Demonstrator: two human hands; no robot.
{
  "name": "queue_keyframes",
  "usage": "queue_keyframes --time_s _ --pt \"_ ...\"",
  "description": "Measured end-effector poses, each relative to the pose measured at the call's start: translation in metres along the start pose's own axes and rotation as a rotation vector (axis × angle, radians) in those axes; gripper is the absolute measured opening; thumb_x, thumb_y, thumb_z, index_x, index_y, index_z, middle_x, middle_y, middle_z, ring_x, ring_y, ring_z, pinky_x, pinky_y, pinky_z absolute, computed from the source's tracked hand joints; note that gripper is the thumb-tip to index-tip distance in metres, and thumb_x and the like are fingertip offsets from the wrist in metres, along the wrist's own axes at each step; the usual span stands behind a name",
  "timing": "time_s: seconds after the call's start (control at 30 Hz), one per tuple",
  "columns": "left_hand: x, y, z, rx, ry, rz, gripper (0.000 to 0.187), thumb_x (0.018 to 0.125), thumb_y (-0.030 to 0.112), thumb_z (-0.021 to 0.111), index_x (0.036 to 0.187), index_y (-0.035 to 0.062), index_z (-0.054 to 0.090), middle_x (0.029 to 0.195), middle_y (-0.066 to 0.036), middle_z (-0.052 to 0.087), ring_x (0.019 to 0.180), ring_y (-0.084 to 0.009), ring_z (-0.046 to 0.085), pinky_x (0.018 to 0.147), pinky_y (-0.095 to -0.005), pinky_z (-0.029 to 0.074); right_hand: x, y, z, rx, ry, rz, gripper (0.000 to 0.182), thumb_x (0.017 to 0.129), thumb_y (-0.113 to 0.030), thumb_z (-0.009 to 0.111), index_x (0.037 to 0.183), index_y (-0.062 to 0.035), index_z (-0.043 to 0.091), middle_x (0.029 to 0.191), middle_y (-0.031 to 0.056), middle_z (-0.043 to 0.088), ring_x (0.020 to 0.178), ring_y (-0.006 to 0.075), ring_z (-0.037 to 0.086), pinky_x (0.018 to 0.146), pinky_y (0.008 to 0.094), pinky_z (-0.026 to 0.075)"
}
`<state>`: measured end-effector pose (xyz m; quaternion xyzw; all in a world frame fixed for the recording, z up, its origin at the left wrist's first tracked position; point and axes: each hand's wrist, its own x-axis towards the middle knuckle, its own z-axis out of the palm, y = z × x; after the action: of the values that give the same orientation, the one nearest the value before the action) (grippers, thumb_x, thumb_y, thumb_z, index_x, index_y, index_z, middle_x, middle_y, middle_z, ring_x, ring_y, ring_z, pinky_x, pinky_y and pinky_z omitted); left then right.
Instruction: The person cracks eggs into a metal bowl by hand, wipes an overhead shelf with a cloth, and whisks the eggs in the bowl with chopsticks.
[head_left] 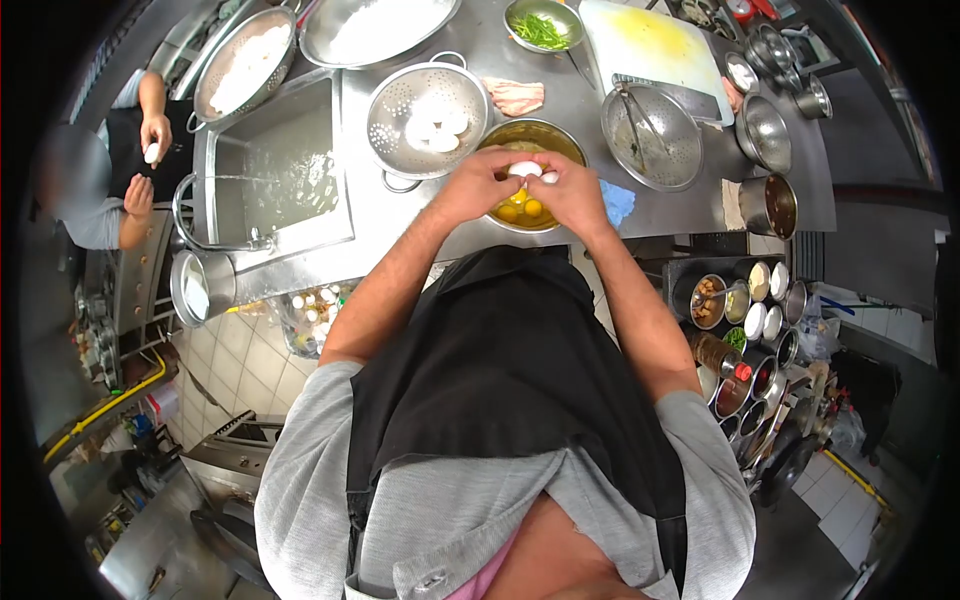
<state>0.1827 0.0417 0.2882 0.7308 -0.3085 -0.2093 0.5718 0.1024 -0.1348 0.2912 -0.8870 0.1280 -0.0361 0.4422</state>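
Over a metal bowl (562,136) my left hand (484,184) and my right hand (573,190) meet, fingers closed around a cracked white egg (524,169). Its shell looks parted, with one piece of eggshell (549,177) at the right fingers. Yellow egg yolks (510,212) lie in the bowl below, together with clear liquid. Just left of the bowl stands a perforated metal colander (385,110) holding several whole white eggs (437,131). A blue cloth (617,203) lies on the counter beside my right hand.
A sink (275,160) with water is on the left. Raw meat (515,96), a second colander (672,130), a knife (690,100) and a cutting board (650,45) surround the bowl. At far left, another person's hand (155,134) holds a white egg. Food containers (708,300) stand at lower right.
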Motion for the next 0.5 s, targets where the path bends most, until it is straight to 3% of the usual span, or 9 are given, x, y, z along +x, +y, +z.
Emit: queue_keyframes --time_s 0.17,0.37,0.5 --pt "0.001 0.002 0.003 0.166 0.044 -0.030 0.036 0.086 0.010 0.071 0.122 0.0092 0.072 0.112 -0.013 0.071 0.086 -0.0230 0.068 0.079 -0.0325 0.055 0.002 -0.004 0.008 -0.140 0.075 -0.008 0.036 0.081 -0.034 0.074 0.112 -0.0161 0.074 0.088 0.0154 0.074 0.081 0.0343 0.072 0.073 0.0436 0.057" --pt "0.009 -0.013 0.001 0.243 0.035 0.115 0.039 0.083 0.008 0.070 0.122 0.0118 0.073 0.116 -0.015 0.071 0.094 -0.0306 0.070 0.085 -0.0367 0.056 0.005 -0.004 0.002 -0.122 0.038 -0.049 0.034 0.081 -0.031 0.073 0.111 -0.0154 0.075 0.091 0.0152 0.074 0.084 0.0348 0.072 0.075 0.0446 0.057" --pt "0.012 -0.007 -0.009 0.316 -0.008 0.151 0.041 0.082 0.004 0.067 0.123 0.0116 0.072 0.118 -0.016 0.070 0.102 -0.0321 0.069 0.090 -0.0375 0.056 0.008 0.006 -0.004 -0.218 0.098 -0.232 0.034 0.081 -0.026 0.074 0.114 -0.0154 0.073 0.094 0.0132 0.075 0.086 0.0344 0.071 0.076 0.0437 0.057"
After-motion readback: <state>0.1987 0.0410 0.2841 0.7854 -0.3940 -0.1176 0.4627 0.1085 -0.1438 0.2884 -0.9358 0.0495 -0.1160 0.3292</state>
